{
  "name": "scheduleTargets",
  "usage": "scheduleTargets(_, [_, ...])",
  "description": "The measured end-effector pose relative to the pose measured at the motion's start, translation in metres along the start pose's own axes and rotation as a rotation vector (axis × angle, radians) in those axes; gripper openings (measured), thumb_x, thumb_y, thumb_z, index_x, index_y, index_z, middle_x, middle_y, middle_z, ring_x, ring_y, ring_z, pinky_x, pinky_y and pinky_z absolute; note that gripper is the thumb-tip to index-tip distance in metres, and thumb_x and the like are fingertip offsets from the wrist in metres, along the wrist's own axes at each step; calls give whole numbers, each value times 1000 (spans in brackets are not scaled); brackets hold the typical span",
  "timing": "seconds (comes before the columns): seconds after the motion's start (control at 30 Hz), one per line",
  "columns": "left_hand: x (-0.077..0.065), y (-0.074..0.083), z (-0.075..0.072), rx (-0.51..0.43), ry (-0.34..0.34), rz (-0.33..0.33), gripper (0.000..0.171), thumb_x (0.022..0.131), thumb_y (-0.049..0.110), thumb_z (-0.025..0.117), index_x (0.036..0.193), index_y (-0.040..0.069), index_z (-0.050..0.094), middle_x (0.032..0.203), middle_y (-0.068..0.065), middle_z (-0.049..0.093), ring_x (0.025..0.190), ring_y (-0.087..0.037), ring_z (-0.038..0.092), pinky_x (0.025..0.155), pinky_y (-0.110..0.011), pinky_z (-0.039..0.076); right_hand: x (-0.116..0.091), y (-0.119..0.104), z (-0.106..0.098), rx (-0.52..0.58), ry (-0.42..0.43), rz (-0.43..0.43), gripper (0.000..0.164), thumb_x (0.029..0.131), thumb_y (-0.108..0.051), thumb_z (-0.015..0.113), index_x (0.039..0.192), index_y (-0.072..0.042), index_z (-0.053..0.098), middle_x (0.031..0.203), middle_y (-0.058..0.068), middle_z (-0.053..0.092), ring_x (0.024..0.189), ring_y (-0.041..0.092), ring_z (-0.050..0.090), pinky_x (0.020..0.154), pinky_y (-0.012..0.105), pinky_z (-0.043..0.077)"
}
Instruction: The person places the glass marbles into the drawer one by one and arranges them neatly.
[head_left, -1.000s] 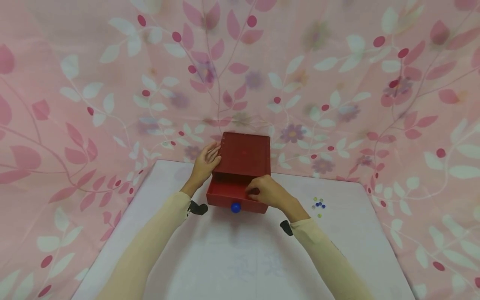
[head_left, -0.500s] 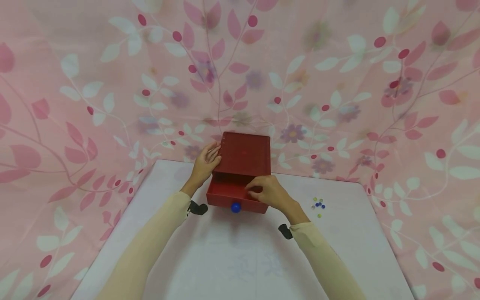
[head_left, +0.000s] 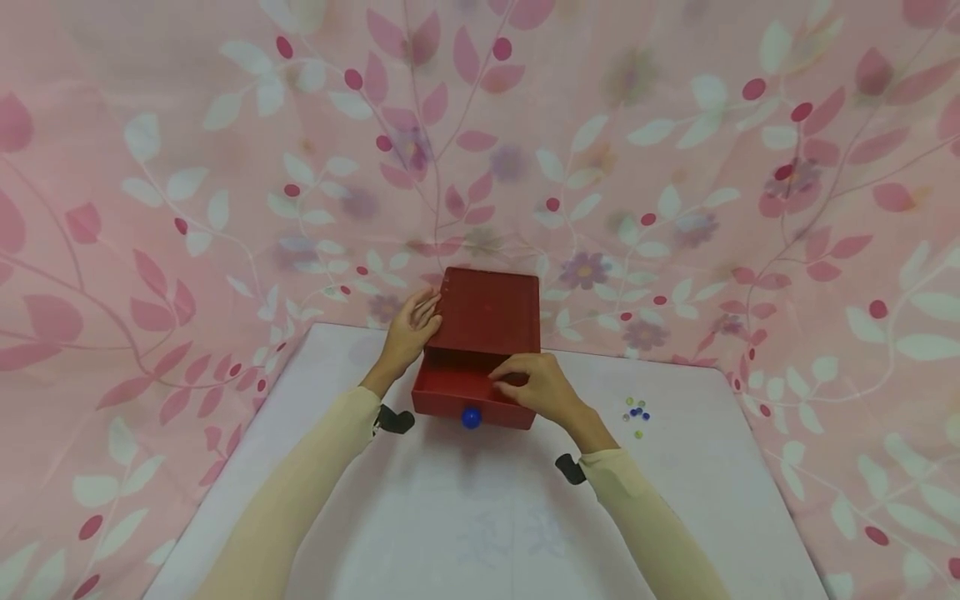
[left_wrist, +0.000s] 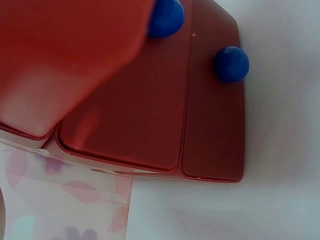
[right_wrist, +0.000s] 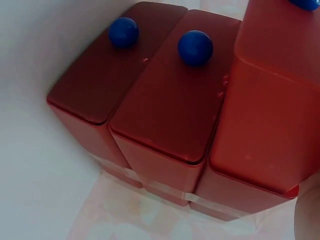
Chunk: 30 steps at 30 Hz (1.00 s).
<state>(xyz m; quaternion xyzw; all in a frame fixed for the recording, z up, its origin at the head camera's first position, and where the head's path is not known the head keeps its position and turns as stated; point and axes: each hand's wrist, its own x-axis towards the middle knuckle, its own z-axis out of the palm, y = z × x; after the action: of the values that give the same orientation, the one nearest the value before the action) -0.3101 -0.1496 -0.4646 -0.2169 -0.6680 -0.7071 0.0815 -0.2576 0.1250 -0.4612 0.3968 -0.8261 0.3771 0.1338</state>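
A red drawer unit [head_left: 491, 312] stands at the back of the table, its top drawer [head_left: 444, 403] pulled out. That drawer has a blue ball knob [head_left: 471, 418] on its front. My left hand [head_left: 408, 332] rests along the unit's left side with the fingers extended. Over the right part of the drawer is my right hand [head_left: 546, 385], fingers loosely bent and thumb apart from the forefinger; nothing shows between them. Two lower drawers stay pushed in, with blue knobs [right_wrist: 195, 48] in the right wrist view. The right end of the drawer's inside is hidden by my hand.
Several small glass marbles [head_left: 636, 412], blue, yellow-green and clear, lie on the white tabletop [head_left: 420, 517] right of the unit. A pink floral cloth [head_left: 637, 125] hangs behind the table and at both sides. Dark wrist straps sit at both cuffs.
The right thumb and forefinger have parted slightly, and that hand has shifted a little over the drawer. My left hand and the unit have stayed in place.
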Motion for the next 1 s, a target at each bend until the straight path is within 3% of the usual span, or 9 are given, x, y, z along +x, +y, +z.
scheduleTargets(0.13, [0,0,0,1,-2,12,60,95,-6,56,148,-8,28,152,-24,32,141,-39,29,117,-39,28,0,0,-2,58,105,-28,14,81,-10,81,94,-15,79,92,-8,73,89,8,68,79,27,59])
scheduleTargets(0.33, [0,-1,0,-4,2,3,60,95,-6,56,148,-8,28,152,-24,32,141,-38,29,117,-40,27,0,-1,-14,109,273,-66,20,76,1,82,93,-8,78,90,2,74,77,14,67,62,26,58])
scheduleTargets(0.5, [0,-2,0,-1,3,4,60,95,-6,57,148,-9,28,152,-24,32,141,-38,29,117,-39,28,-1,-9,-36,162,368,-78,19,73,14,78,90,5,75,88,16,72,79,28,69,74,30,61])
scheduleTargets(0.63, [0,-2,0,3,7,12,60,95,-6,57,147,-10,28,151,-25,33,141,-38,30,117,-38,29,-7,-13,-54,201,414,-36,20,72,20,74,90,12,73,87,24,70,78,36,69,78,27,59])
scheduleTargets(1.0, [1,-4,0,7,7,18,60,94,-6,57,147,-9,28,151,-26,33,140,-39,30,117,-39,29,-50,37,-77,175,548,79,16,74,22,70,89,16,70,89,28,69,79,42,67,77,32,60])
